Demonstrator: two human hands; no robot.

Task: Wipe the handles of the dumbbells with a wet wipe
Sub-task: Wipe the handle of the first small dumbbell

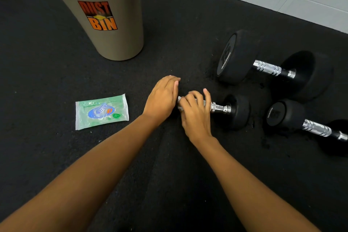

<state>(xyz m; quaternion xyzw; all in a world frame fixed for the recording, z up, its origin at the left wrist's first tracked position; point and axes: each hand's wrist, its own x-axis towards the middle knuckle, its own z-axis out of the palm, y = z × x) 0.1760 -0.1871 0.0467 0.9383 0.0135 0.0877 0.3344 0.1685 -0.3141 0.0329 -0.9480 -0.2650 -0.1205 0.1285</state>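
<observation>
Wiping the nearest dumbbell (pixel 233 111) on the black floor mat (pixel 56 73).

Largest stood the beige dust bin (pixel 105 30) at the far left; then a big dumbbell (pixel 273 66) and a smaller one (pixel 301 124) lay to the right. The left hand (pixel 162 98) lay flat over one end weight; the right hand (pixel 195 111) was closed round the chrome handle (pixel 218 107) over a white wipe (pixel 179 102). A wipes packet (pixel 101 112) lay left.

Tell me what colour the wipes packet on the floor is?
Pale green wipes packet, with a blue oval label, seen in the head view.
</observation>
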